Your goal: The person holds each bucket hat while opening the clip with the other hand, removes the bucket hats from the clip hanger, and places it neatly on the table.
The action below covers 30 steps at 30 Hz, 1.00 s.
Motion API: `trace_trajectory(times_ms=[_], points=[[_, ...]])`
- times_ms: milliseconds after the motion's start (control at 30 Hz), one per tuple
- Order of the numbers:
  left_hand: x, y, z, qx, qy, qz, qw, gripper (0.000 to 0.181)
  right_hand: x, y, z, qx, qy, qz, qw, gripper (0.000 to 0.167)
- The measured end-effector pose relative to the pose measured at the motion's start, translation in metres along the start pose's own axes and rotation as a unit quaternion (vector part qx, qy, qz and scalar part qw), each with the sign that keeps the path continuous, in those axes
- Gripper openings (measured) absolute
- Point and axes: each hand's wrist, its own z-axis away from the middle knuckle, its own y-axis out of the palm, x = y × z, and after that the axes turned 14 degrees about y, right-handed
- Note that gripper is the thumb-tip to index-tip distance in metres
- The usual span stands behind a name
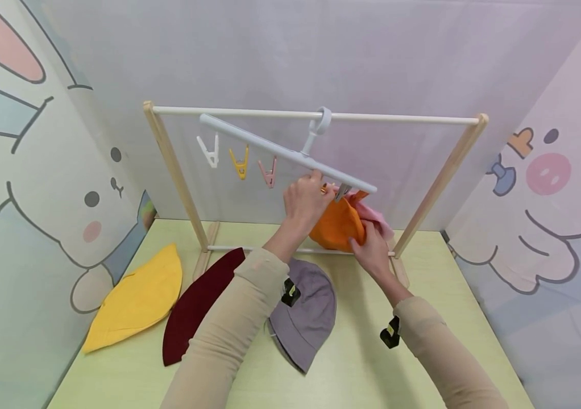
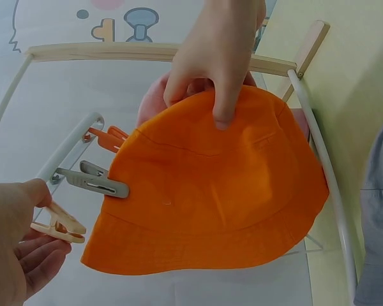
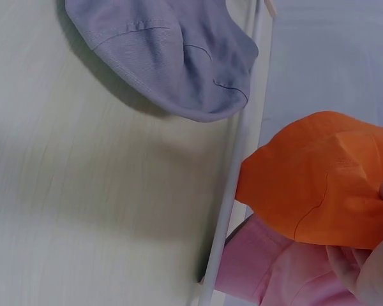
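An orange bucket hat [image 2: 204, 185] hangs by its edge from a grey clip [image 2: 92, 183] at the lower end of a tilted pale blue hanger [image 1: 254, 138]. My right hand [image 1: 374, 250] pinches the fabric of this hat, thumb on the near side. With thumb and fingers, my left hand [image 1: 304, 197] grips a cream clip [image 2: 60, 224] beside the grey one; this clip stands apart from the hat. Behind the orange hat is a pink hat [image 3: 252, 258], partly hidden. An orange clip [image 2: 108, 138] sits at the hanger's end; its tip is hidden.
The hanger hooks over the white rail [image 1: 239, 112] of a wooden-sided rack [image 1: 175, 170]. White [image 1: 210, 150], yellow [image 1: 240, 163] and pink clips [image 1: 269, 172] dangle on its left half. Yellow [image 1: 139, 301], dark red [image 1: 198, 309] and grey hats [image 1: 307, 312] lie on the table [image 1: 362, 363].
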Motion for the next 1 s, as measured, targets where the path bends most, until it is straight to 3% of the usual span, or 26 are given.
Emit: trace_trajectory(times_ms=[200,500,833,1000], points=[[-0.001,0.001,0.000,0.002,-0.002,-0.002,1.0000,0.023,0.004,-0.002,-0.003,-0.014,0.008,0.001,0.9999,0.027],[-0.003,0.002,-0.001,0.006,-0.007,-0.004,0.9999,0.024,0.003,-0.009,-0.011,-0.064,-0.015,-0.003,0.9979,0.012],[-0.003,0.003,0.000,0.002,-0.009,-0.001,1.0000,0.022,0.006,-0.030,-0.013,-0.027,0.062,0.031,0.9973,0.016],[-0.003,0.004,0.000,0.000,-0.007,-0.002,1.0000,0.024,0.009,-0.041,-0.010,-0.035,0.059,0.034,0.9971,0.015]])
